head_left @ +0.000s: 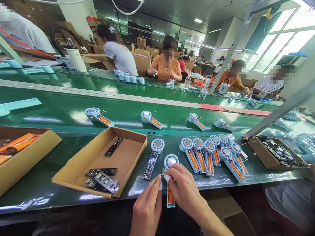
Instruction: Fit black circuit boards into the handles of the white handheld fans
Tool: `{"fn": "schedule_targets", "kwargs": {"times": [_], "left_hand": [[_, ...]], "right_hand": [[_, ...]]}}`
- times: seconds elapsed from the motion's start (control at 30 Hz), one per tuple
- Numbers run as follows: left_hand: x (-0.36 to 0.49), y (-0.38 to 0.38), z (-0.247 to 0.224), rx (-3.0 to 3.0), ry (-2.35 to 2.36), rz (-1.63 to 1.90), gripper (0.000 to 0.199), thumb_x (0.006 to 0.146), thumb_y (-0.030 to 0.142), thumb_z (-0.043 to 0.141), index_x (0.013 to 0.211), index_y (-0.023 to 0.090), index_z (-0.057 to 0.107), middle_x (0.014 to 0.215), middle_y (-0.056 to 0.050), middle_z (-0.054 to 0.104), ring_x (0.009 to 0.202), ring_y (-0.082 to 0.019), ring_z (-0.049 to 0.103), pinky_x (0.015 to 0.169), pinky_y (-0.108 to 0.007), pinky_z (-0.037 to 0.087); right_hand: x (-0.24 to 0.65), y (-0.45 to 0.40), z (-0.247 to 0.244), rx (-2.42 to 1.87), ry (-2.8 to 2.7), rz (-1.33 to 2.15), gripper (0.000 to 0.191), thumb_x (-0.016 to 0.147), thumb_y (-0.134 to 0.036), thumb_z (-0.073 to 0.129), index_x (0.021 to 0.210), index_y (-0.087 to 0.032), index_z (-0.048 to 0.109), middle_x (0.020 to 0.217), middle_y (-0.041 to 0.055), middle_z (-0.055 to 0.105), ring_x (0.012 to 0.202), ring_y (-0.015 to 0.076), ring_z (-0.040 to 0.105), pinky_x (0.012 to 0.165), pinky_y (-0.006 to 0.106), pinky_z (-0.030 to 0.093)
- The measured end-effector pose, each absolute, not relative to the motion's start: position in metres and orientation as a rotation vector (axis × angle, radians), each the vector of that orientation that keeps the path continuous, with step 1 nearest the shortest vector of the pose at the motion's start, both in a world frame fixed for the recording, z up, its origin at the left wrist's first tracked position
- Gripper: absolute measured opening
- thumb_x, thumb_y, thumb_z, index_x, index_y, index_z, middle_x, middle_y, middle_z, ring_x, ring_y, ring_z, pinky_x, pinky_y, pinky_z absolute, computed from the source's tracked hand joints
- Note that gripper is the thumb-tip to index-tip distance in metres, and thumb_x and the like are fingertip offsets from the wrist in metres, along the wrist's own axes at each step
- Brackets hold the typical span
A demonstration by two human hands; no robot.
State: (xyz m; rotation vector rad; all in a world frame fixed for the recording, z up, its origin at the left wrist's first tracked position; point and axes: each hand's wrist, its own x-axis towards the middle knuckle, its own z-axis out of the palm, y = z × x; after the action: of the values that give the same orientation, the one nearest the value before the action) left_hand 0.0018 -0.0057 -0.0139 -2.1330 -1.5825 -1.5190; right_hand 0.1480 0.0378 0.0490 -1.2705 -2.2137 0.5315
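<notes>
The light-blue device (pixel 171 160) lies between the two hands, its handle passing the near edge of the green bench (pixel 67 147); at its neck, the left hand (pixel 147 205) and the right hand (pixel 185 186) are pinched closed at the fingertips, on what I cannot tell. Bare surface separates it from the grouped devices (pixel 209 146), while the cardboard tray (pixel 131 147) narrows the left side. The white cup (pixel 77 60) bears a mark, too small for reading.

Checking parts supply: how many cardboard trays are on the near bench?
3: the left tray with orange packs, the middle tray with circuit boards, the right tray with dark parts. Others may be out of frame.
</notes>
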Motion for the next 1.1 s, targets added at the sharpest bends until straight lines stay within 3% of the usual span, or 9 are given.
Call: {"fn": "schedule_targets", "kwargs": {"times": [0.17, 0.37, 0.47, 0.6, 0.7, 0.8, 0.87, 1.0, 1.1], "left_hand": [[-0.006, -0.003, -0.007, -2.287, -1.665, -1.635, 0.029, 0.095, 0.009, 0.050, 0.112, 0.016, 0.072, 0.104, -0.009, 0.080, 0.094, -0.019, 0.078, 0.089, -0.024, 0.060], [-0.020, 0.007, 0.002, -2.547, -1.819, -1.734, 0.029, 0.094, 0.017, 0.052, 0.109, 0.023, 0.076, 0.105, -0.006, 0.081, 0.089, -0.020, 0.078, 0.081, -0.025, 0.063], [-0.021, 0.010, 0.002, -2.594, -1.750, -1.756, 0.031, 0.093, 0.015, 0.052, 0.110, 0.024, 0.077, 0.108, -0.006, 0.080, 0.094, -0.019, 0.078, 0.087, -0.025, 0.061], [-0.013, 0.005, 0.004, -2.568, -1.804, -1.765, 0.029, 0.094, 0.019, 0.052, 0.112, 0.023, 0.076, 0.110, -0.007, 0.080, 0.095, -0.020, 0.077, 0.089, -0.026, 0.061], [-0.005, -0.008, 0.007, -2.582, -1.902, -1.863, 0.032, 0.097, 0.030, 0.050, 0.118, 0.023, 0.073, 0.119, -0.008, 0.077, 0.109, -0.023, 0.073, 0.098, -0.032, 0.057], [-0.002, -0.017, 0.009, -2.548, -2.156, -2.066, 0.043, 0.101, 0.041, 0.038, 0.124, 0.025, 0.071, 0.126, -0.008, 0.074, 0.120, -0.025, 0.067, 0.105, -0.037, 0.053], [-0.002, -0.014, 0.009, -2.432, -2.408, -2.137, 0.045, 0.100, 0.045, 0.037, 0.118, 0.022, 0.072, 0.120, -0.009, 0.076, 0.112, -0.026, 0.071, 0.097, -0.037, 0.057], [0.003, 0.007, 0.009, -2.455, -2.656, -1.952, 0.039, 0.084, 0.044, 0.061, 0.109, 0.016, 0.071, 0.099, -0.011, 0.079, 0.082, -0.026, 0.075, 0.075, -0.037, 0.061], [0.009, 0.019, 0.011, -2.637, -2.725, -1.889, 0.034, 0.077, 0.039, 0.068, 0.103, 0.017, 0.072, 0.092, -0.008, 0.079, 0.073, -0.023, 0.072, 0.073, -0.037, 0.060]], "right_hand": [[0.152, 0.046, 0.042, -1.184, -2.016, 0.807, 0.020, 0.088, -0.003, 0.057, 0.086, -0.019, 0.068, 0.084, 0.0015, 0.064, 0.076, 0.0152, 0.058, 0.067, 0.024, 0.045], [0.159, 0.053, 0.039, -1.073, -1.902, 0.975, 0.017, 0.094, -0.020, 0.060, 0.100, -0.022, 0.076, 0.090, 0.0038, 0.068, 0.078, 0.0160, 0.062, 0.069, 0.026, 0.049], [0.160, 0.055, 0.038, -1.048, -1.869, 0.990, 0.017, 0.093, -0.023, 0.062, 0.093, -0.022, 0.079, 0.092, 0.0048, 0.066, 0.084, 0.0174, 0.064, 0.072, 0.027, 0.049], [0.163, 0.050, 0.038, -1.175, -1.884, 0.964, 0.016, 0.092, -0.026, 0.064, 0.093, -0.022, 0.079, 0.083, 0.0030, 0.062, 0.072, 0.0152, 0.058, 0.063, 0.025, 0.045], [0.169, 0.043, 0.039, -1.240, -1.787, 1.157, 0.022, 0.094, -0.034, 0.062, 0.102, -0.019, 0.077, 0.075, 0.0012, 0.064, 0.068, 0.0148, 0.057, 0.063, 0.025, 0.045], [0.175, 0.039, 0.042, -1.237, -1.618, 1.392, 0.032, 0.090, -0.044, 0.068, 0.106, -0.017, 0.073, 0.083, 0.0034, 0.069, 0.074, 0.0167, 0.061, 0.067, 0.026, 0.048], [0.179, 0.042, 0.043, -1.187, -1.543, 1.506, 0.032, 0.084, -0.046, 0.073, 0.097, -0.016, 0.073, 0.085, 0.0042, 0.070, 0.076, 0.0171, 0.062, 0.070, 0.028, 0.049], [0.180, 0.048, 0.038, -1.037, -1.359, 1.674, 0.032, 0.080, -0.047, 0.074, 0.077, -0.016, 0.067, 0.066, -0.0011, 0.062, 0.062, 0.0121, 0.054, 0.064, 0.025, 0.045], [0.176, 0.046, 0.033, -0.962, -1.299, 1.740, 0.036, 0.078, -0.050, 0.075, 0.072, -0.017, 0.062, 0.056, -0.0047, 0.052, 0.052, 0.0085, 0.043, 0.054, 0.021, 0.038]]}}
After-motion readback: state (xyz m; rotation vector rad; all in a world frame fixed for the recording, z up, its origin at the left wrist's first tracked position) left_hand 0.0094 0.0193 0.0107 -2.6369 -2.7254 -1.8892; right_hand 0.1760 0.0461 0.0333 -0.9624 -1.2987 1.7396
